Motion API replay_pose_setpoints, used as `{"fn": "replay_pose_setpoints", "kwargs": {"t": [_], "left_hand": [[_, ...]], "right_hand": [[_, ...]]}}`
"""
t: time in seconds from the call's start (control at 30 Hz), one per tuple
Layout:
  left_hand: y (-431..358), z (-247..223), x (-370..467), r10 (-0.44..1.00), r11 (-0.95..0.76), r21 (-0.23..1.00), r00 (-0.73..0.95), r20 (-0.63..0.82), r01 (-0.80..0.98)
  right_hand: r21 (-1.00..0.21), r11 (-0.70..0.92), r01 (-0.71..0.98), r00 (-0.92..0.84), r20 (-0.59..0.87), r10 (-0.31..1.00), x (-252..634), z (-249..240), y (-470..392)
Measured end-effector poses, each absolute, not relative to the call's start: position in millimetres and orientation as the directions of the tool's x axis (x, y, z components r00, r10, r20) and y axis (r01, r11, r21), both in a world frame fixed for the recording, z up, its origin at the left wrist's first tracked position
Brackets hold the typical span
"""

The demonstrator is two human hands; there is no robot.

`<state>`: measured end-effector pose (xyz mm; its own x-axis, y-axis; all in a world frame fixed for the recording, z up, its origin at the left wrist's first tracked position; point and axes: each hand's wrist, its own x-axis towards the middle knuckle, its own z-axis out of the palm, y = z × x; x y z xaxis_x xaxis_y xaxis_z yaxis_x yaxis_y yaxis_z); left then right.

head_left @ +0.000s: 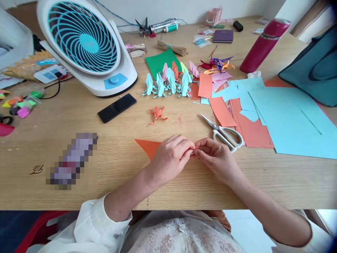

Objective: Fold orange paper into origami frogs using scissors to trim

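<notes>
Orange paper (147, 147) | pinched by left grip (171, 153), right grip (217, 156) | corner juts left

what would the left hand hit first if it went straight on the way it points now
Most likely the right hand: its fingertips lie right in front of the left hand, at the orange paper. Whether they already touch is unclear.

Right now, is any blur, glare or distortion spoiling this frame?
Head view: hands and orange paper reasonably clear in soft light; head view: a pixelated patch hides detail on the table; head view: the flask leans outward, probably wide-lens distortion; head view: right-hand corners darkened.
</notes>
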<state>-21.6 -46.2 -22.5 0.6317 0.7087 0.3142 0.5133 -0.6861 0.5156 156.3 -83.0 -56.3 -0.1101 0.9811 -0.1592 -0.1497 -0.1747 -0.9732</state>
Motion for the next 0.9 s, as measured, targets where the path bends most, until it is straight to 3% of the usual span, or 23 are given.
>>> {"fn": "replay_pose_setpoints", "kwargs": {"t": [0.13, 0.63, 0.9], "left_hand": [[-46.5, -21.7, -22.3, 0.696, -0.699, 0.489, 0.653, 0.298, 0.522], [-46.5, -25.2, -26.4, 0.72, -0.656, 0.585, 0.629, 0.294, 0.477], [-42.0, -25.8, -26.7, 0.738, -0.616, 0.653, 0.612, 0.283, 0.441]], "right_hand": [[-0.971, -0.185, -0.149, -0.116, -0.169, 0.979, 156.5, -55.9, -83.3], [-0.985, -0.164, -0.05, -0.111, -0.157, 0.981, 158.3, -49.1, -84.0], [-0.966, -0.232, -0.111, -0.087, -0.223, 0.971, 158.4, -49.5, -82.0]]}}
